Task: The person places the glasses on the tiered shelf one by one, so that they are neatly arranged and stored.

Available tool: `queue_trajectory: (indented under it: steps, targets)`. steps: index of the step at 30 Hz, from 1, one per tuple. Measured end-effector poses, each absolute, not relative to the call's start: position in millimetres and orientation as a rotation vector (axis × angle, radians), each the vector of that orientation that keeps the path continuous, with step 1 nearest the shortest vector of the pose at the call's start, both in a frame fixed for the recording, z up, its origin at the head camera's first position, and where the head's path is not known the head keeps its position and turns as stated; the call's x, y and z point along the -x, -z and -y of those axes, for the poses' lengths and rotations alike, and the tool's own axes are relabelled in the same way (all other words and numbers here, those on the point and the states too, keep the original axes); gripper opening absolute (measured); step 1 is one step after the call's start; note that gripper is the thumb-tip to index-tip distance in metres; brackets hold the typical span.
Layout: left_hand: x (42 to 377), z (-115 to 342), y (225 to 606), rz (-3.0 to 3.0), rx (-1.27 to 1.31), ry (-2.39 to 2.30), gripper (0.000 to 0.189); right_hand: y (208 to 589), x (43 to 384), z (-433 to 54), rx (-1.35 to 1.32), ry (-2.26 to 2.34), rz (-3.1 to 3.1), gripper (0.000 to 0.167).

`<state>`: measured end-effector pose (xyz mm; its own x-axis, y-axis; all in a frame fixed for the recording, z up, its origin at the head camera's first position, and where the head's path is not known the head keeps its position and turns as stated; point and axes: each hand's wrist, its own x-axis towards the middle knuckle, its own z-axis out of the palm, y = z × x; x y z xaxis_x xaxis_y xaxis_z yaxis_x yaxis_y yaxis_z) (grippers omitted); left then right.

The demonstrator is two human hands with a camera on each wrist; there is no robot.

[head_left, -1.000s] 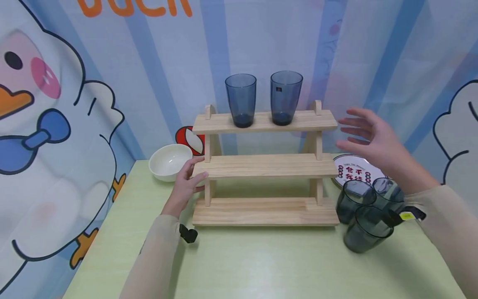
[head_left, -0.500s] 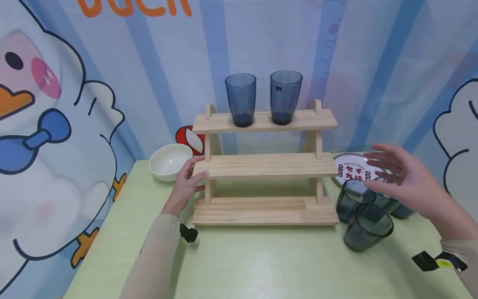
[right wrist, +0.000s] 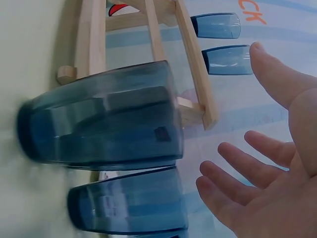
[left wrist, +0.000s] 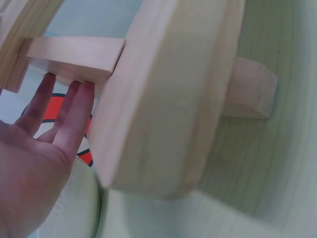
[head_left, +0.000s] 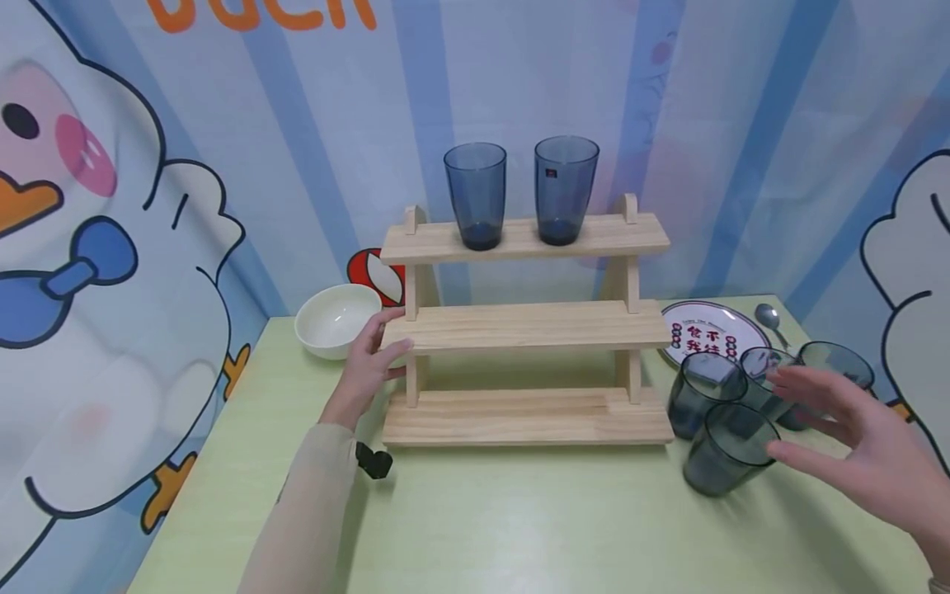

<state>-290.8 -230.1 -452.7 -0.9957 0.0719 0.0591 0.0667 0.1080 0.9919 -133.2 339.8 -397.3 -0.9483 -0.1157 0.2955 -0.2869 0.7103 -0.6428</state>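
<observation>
A three-tier wooden shelf stand (head_left: 527, 324) stands mid-table in the head view. My left hand (head_left: 364, 371) holds the left end of its middle tier, thumb at the front edge. In the left wrist view its fingertips (left wrist: 86, 89) touch the upright support. At the right stand several blue-grey drinking glasses, among them a front glass (head_left: 716, 462). Beside them my right hand (head_left: 864, 454) is spread with nothing in it, thumb overlapping the front glass's rim. Two like glasses, a left one (head_left: 477, 198) and a right one (head_left: 566, 194), are upright on the top tier.
A white bowl (head_left: 334, 322) sits behind the left hand. Behind the right-hand glasses lie a plate with red lettering (head_left: 712, 326) and a metal spoon (head_left: 768, 318). A blue-and-white printed cloth (head_left: 356, 148) hangs along the back of the table (head_left: 519, 528).
My right hand has come down from beside the top tier, moving right and toward me to the grouped glasses. The left hand stays on the shelf stand.
</observation>
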Motion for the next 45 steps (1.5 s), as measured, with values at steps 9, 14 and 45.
queue_trajectory:
  steps: [9, 14, 45]
  targets:
    - [292, 230, 454, -2.34, -0.128, -2.091, 0.053, 421, 116, -331, -0.138, -1.015, 2.788, 0.094]
    - [292, 230, 455, -2.32, -0.142, -2.109, 0.053, 432, 113, -327, -0.097, -1.029, 2.798, 0.099]
    - [290, 228, 453, -2.306, -0.115, -2.118, 0.054, 475, 123, -305, 0.162, -1.404, 2.711, 0.102]
